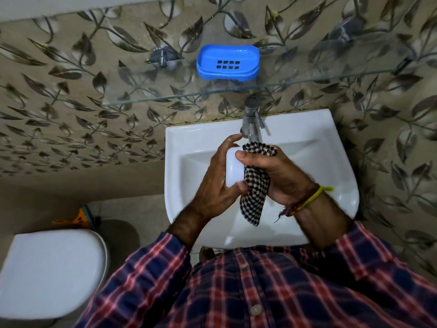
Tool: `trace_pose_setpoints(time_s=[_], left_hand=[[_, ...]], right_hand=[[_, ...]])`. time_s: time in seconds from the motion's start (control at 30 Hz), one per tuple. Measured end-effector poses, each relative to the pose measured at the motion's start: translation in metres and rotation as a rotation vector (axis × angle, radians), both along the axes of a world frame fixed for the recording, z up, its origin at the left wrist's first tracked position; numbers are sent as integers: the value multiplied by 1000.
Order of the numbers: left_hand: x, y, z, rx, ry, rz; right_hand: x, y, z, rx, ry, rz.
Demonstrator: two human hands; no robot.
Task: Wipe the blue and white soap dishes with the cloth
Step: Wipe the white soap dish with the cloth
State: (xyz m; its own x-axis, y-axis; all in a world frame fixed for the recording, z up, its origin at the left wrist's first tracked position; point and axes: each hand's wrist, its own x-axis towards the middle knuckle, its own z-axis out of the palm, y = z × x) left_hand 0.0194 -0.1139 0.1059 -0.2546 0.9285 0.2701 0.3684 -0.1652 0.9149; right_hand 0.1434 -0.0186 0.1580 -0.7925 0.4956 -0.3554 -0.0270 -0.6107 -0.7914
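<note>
The blue soap dish [228, 62] stands on the glass shelf [307, 79] above the basin, its slotted inside facing up. My left hand [216, 183] grips the white soap dish [234, 168] over the basin, fingers curled around its far end and thumb at its near end. My right hand [280, 174] holds a black-and-white checked cloth [255, 185] pressed against the white dish's right side, thumb lying across the dish. The cloth's loose end hangs down toward me.
A white wash basin [319, 147] with a metal tap [251, 121] lies under my hands. A patterned leaf-tile wall is behind it. A white toilet lid [52, 268] sits low on the left, with an orange brush [82, 218] on the floor beside it.
</note>
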Motion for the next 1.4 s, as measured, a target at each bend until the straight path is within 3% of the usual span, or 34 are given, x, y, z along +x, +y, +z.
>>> trace_pose_setpoints(time_s=[0.17, 0.3, 0.43, 0.5, 0.6, 0.73, 0.93, 1.03, 1.13, 1.3, 1.4], left_hand=[[-5, -5, 1, -49, -259, -6], [7, -1, 15, -78, -398, -8], [-2, 12, 28, -116, -648, 44], [2, 11, 31, -125, -696, 35], [8, 10, 33, -126, -777, 57], [0, 6, 32, -124, -802, 63], [0, 9, 37, -278, -1011, 91], [-3, 9, 43, -328, -955, 79], [2, 11, 41, -372, -921, 114], [-13, 13, 43, -392, -973, 119], [-9, 14, 42, -428, -947, 140]], right_hand=[[3, -19, -5, 181, 71, 55], [2, -7, 4, 160, 29, 96], [-7, -14, 10, 543, -45, 48], [-12, -14, 11, 690, -59, 49], [-16, -15, 8, 720, -58, -49], [-15, -23, 4, 932, -58, 61], [-12, -23, -3, 1020, -83, 86], [-7, -30, -12, 1028, -169, 177], [-14, -25, -9, 981, -173, 50], [-9, -32, -9, 1215, -182, 252], [-11, -30, -8, 1174, -207, 208]])
